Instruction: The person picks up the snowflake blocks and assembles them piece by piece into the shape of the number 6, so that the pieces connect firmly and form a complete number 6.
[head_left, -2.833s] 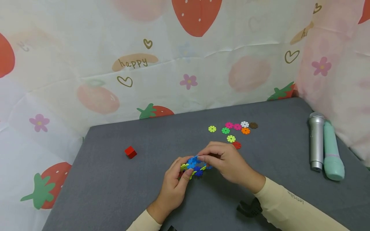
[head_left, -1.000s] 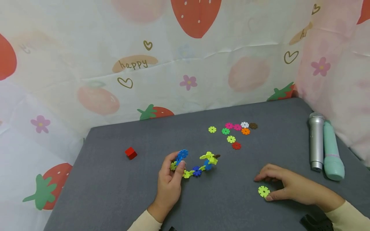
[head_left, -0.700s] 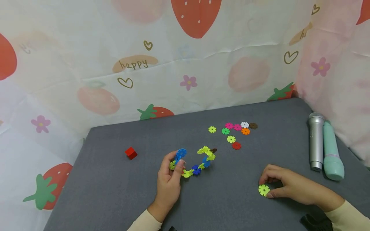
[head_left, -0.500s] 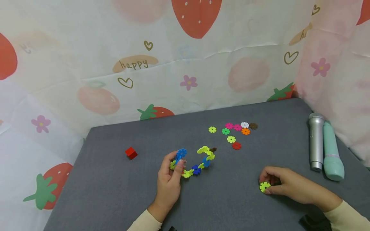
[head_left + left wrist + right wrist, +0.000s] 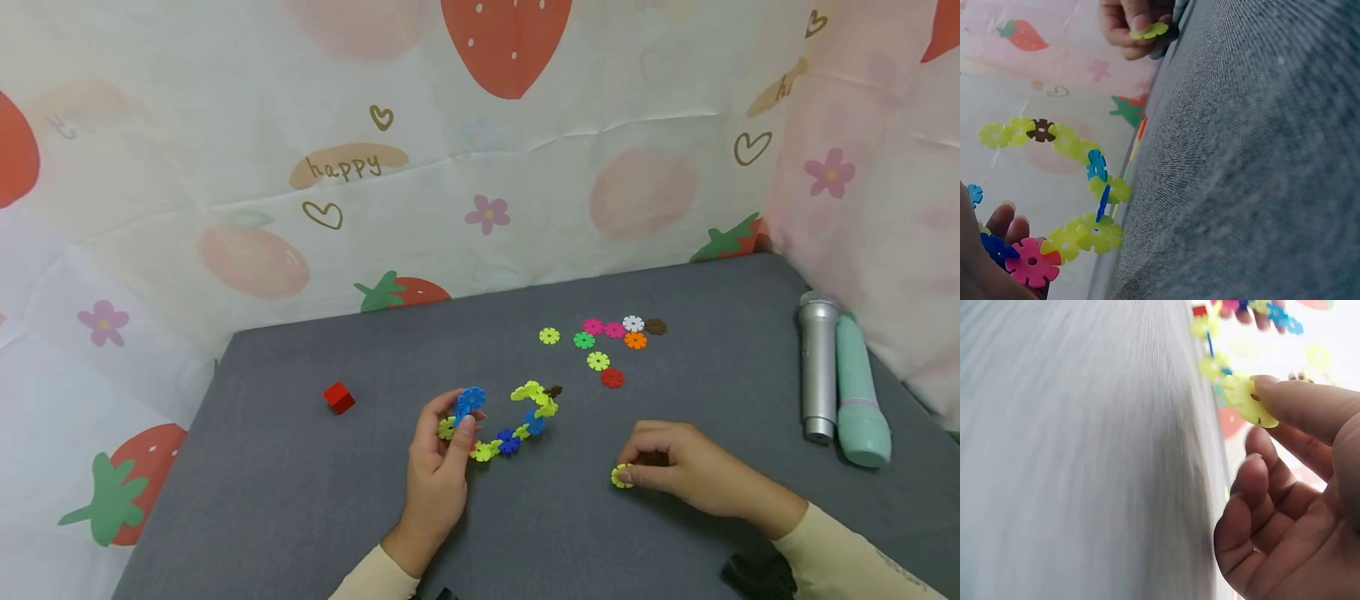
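Observation:
My left hand (image 5: pixel 438 479) grips one end of a curved chain of notched plastic discs (image 5: pixel 508 442). Yellow, blue and brown pieces show in the chain, and a pink disc (image 5: pixel 1032 262) appears near the palm in the left wrist view. The chain forms an open loop, its free end bending back toward the hand. To the right, my right hand (image 5: pixel 697 471) pinches a single yellow notched disc (image 5: pixel 1249 401) between thumb and fingers, apart from the chain. The left fingers partly hide the discs they hold.
Loose notched discs lie farther back, among them a red one (image 5: pixel 612 378), a green one (image 5: pixel 583 340) and a white one (image 5: pixel 633 323). A red cube (image 5: pixel 339 397) sits at left. A silver microphone (image 5: pixel 818 367) and a mint-green one (image 5: pixel 862 400) lie at right on the grey table (image 5: pixel 285 500).
My right hand has left the chain, picked up a yellow disc at the right and carried it leftward. The chain now hangs open from the left hand.

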Available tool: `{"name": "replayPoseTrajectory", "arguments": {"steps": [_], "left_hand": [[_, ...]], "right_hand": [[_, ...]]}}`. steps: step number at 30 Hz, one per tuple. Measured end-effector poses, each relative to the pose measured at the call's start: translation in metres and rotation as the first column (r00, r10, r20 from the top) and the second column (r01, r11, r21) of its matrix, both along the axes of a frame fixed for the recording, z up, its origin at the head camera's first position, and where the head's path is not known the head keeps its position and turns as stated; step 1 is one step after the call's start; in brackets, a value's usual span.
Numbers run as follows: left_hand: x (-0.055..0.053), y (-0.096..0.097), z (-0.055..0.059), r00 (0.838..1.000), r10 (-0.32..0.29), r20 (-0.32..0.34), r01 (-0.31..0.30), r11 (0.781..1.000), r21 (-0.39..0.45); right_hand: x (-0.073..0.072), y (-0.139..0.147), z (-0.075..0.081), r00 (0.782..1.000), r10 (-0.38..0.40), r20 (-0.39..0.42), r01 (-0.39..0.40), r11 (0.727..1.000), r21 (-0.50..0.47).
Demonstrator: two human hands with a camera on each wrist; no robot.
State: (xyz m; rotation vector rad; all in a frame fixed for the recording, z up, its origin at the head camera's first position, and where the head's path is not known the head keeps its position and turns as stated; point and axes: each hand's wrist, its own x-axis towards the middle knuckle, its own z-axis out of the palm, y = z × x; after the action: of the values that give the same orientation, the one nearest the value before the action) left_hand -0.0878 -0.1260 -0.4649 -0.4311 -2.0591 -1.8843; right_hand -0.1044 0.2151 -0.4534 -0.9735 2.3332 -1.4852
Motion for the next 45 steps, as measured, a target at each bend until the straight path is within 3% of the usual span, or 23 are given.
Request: {"name": "replayPoseTrajectory", "arguments": {"steps": [6, 14, 21, 25, 30, 37, 45], "left_hand": [[0.000, 0.000, 0.000, 1.000, -0.009, 0.000, 0.009, 1.000, -0.001], [0.001, -0.002, -0.001, 0.999, -0.004, -0.036, 0.004, 1.000, -0.020], [0.001, -0.001, 0.000, 0.993, 0.000, -0.122, -0.008, 0.998, -0.064], [0.002, -0.001, 0.001, 0.992, -0.006, -0.124, -0.003, 0.998, -0.067], [0.001, -0.002, 0.000, 0.992, -0.019, -0.122, 0.012, 0.998, -0.059], [0.001, -0.003, -0.001, 0.983, -0.044, -0.176, 0.034, 0.998, -0.059], [0.001, -0.001, 0.000, 0.975, -0.044, -0.220, 0.028, 0.997, -0.077]], "right_hand": [[-0.001, -0.032, 0.004, 0.998, 0.046, 0.031, -0.046, 0.999, -0.018], [0.001, -0.074, 0.014, 0.995, 0.040, 0.089, -0.035, 0.998, -0.061], [-0.005, -0.099, 0.026, 0.988, -0.004, 0.153, 0.027, 0.989, -0.144], [-0.008, -0.107, 0.030, 0.979, -0.052, 0.196, 0.095, 0.972, -0.216], [-0.012, -0.114, 0.035, 0.959, -0.118, 0.257, 0.186, 0.947, -0.263], [-0.015, -0.122, 0.041, 0.914, -0.158, 0.373, 0.271, 0.923, -0.274], [-0.016, -0.127, 0.043, 0.881, -0.141, 0.452, 0.288, 0.917, -0.275]]}}
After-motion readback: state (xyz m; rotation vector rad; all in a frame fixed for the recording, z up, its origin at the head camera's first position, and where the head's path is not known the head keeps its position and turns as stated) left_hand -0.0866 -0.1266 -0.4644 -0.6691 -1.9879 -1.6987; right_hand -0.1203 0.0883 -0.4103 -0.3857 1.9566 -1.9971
